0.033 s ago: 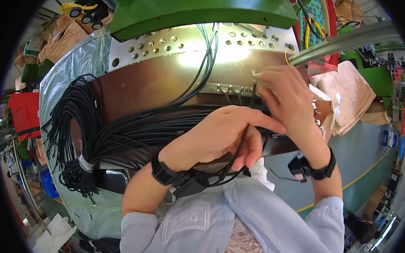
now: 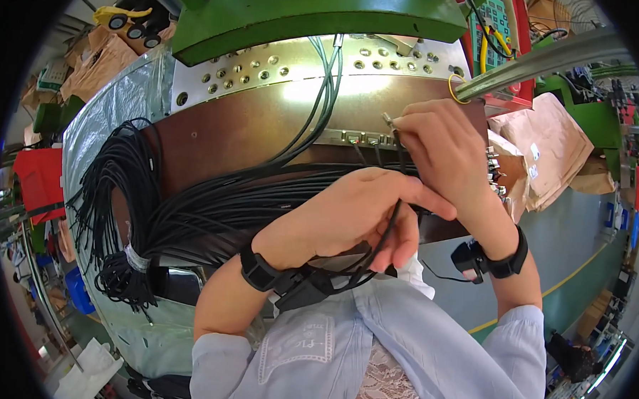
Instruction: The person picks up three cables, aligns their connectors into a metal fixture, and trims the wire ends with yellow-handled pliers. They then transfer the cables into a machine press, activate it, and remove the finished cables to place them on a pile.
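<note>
My right hand pinches the upper end of a black cable, just below its small metal connector. The connector points up and to the left above the brown board. To its lower left, my left hand is loosely curled with the same cable running between its fingers; one finger reaches out towards my right wrist. Beneath the left hand lies a thick bundle of black cables, tied at its left end with a clear wrap. A metal strip with small fittings sits behind the cables.
A green machine part overhangs a drilled metal plate. Several cables hang down from it. At the right are a metal bar, a red-framed control panel and brown paper. Silvery sheeting covers the left side.
The connector in my right hand has shifted slightly left and tilted further left. My left hand has moved slightly right, its lower fingers a little more spread.
</note>
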A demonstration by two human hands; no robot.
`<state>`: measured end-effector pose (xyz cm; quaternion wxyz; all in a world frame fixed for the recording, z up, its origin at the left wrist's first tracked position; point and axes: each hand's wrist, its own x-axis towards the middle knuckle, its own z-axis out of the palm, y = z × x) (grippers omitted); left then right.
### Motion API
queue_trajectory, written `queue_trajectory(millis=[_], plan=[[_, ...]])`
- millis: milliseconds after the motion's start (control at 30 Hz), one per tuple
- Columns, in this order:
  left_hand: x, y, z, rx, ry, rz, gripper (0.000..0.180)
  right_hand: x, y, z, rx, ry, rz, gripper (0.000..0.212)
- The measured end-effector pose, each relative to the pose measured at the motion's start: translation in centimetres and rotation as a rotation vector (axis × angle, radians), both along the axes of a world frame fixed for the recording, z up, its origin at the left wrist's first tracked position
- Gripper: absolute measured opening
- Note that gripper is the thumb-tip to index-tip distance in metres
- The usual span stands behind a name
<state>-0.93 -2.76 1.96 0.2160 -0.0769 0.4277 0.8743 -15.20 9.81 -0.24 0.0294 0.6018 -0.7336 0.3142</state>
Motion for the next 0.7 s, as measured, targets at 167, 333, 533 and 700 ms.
queue_trajectory(millis=[167, 333, 533, 700], plan=[[1.5, -0.9, 2.7, -0.069, -0.051, -0.122, 0.047, 0.5, 0.1, 0.1, -0.3, -0.038, -0.045, 0.022], [1.3, -0.3, 2.7, -0.078, 0.003, -0.223, 0.043, 1.2, -0.3, 0.7, -0.342, 0.098, 0.008, 0.023], [2.5, -4.0, 2.1, -0.571, 0.003, 0.281, 0.045, -0.7, 2.6, -1.3, -0.046, 0.013, 0.056, 0.028], [-0.2, -10.6, -1.3, -0.788, -0.074, 0.622, 0.047, -1.3, 1.6, 0.4, 0.19, 0.104, 0.181, 0.029]])
